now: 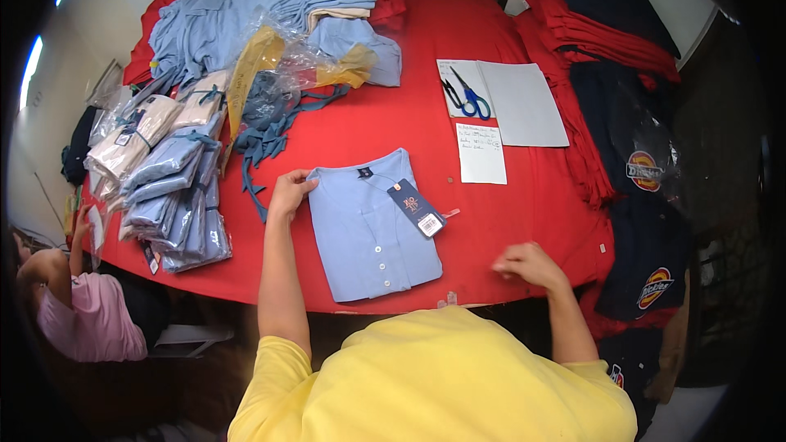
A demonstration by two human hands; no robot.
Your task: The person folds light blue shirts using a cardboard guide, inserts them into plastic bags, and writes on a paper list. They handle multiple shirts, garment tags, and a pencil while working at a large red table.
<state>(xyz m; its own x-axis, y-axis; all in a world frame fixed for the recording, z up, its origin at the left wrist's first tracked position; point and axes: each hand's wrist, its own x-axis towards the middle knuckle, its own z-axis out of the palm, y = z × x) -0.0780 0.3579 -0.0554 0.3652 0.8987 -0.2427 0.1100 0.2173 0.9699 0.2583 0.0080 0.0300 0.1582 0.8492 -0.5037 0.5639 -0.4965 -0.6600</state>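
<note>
A folded light blue shirt [348, 233] with a buttoned placket lies flat near the table's front edge. A dark hang tag [416, 208] with a white label is strung from its neckline and rests on its right side. At the shirt's upper left corner, my left hand [292, 192] pinches the fabric, thumb on top. My right hand [528, 264] is held apart from the shirt, to its right over the red cloth. Its fingers are curled together, and whatever they may hold is hidden.
Bagged folded garments [176, 196] are stacked at left, beside blue fabric strips [266, 119]. Loose blue shirts [262, 12] pile up behind. Blue-handled scissors [471, 102] lie on papers [524, 106]. Red and navy garments [606, 16] line the right; another person [90, 311] sits at left.
</note>
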